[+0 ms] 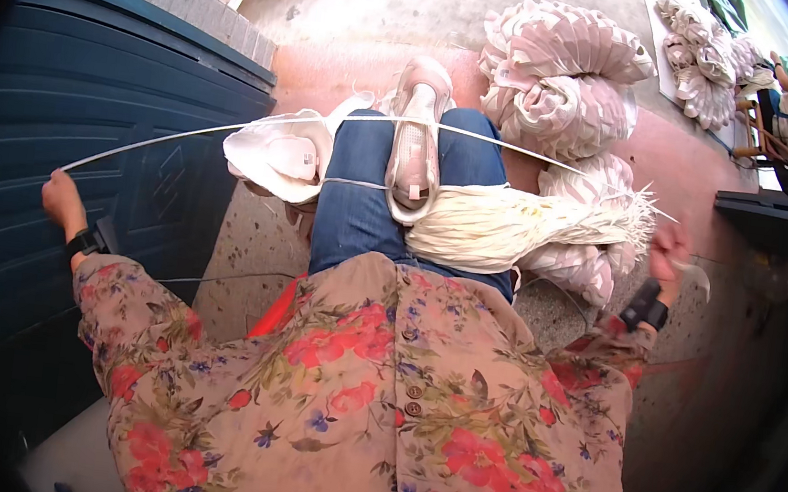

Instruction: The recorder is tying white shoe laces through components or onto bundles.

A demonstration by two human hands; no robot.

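Fingers of the left hand (63,200) are closed in a pinch on one end of a white lace (200,130), as far as we can see with no gap between them. Fingers of the right hand (670,251), across the body, are blurred; we cannot tell how far open they are or whether they grip the other end, though the lace runs that way. We judge that the arms are spread so wide to draw the lace out straight. It crosses a pale pink shoe (418,148), which lies lengthwise between the two jeans-clad thighs (344,217), probably so that the legs can steady it while both hands are away. A cream bundle of laces (482,227) lies over the right thigh, presumably for easy reach.

We see the lap serving as the work surface. Beyond it, the concrete floor (366,13) is partly tinted pink, with a heap of pink-and-white pieces (567,62) ahead to the right. Dark blue panelling (112,92) stands on the left, and a wooden chair (757,140) at the far right.
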